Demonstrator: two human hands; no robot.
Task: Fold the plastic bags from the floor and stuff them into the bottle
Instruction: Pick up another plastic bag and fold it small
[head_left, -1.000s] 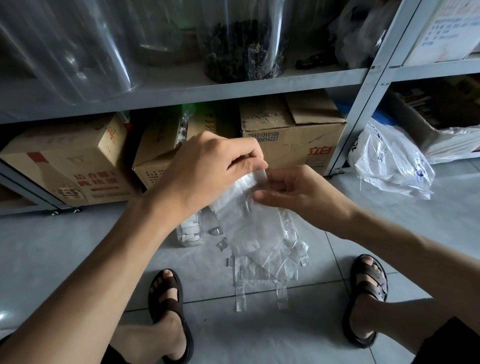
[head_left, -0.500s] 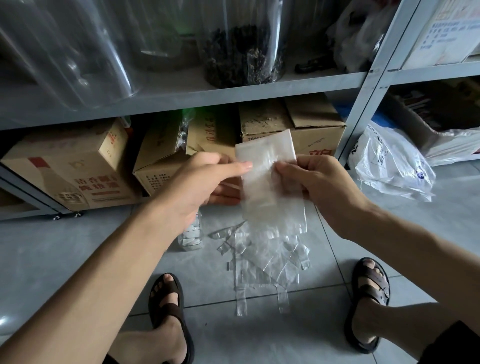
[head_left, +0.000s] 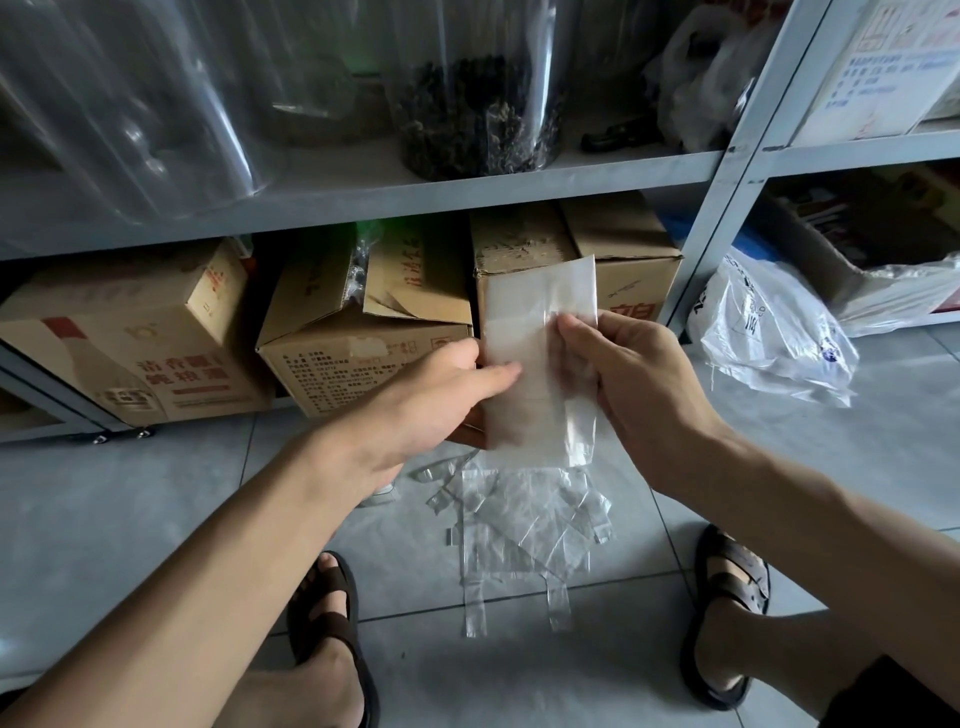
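The left hand is closed on the left edge of a folded bag: the thumb is laid flat across the front and the fingers are tucked in behind. The right edge is pinched by the right hand, thumb on the front, and its curled fingers can be seen through the clear plastic. So the bag is gripped from both sides and held upright in the air as a long narrow strip, top end sticking up above both hands.

Straight below the held bag, more clear bags are spread flat on the grey tiled floor, overlapping, with their handle loops pointing toward the person. How many are stacked there can't really be counted. That pile is flanked by two feet in dark sandals, one below-left of the held bag and one below-right.

Behind the held bag, a row of cardboard boxes is parked under a grey metal shelf; the flaps on a couple of them are left open. Above the held bag, on that shelf, a clear jar with dark stuff inside is stood next to other clear containers. Off to the right of the held bag, well apart from it, a crumpled white printed bag is slumped on the floor by the shelf post.
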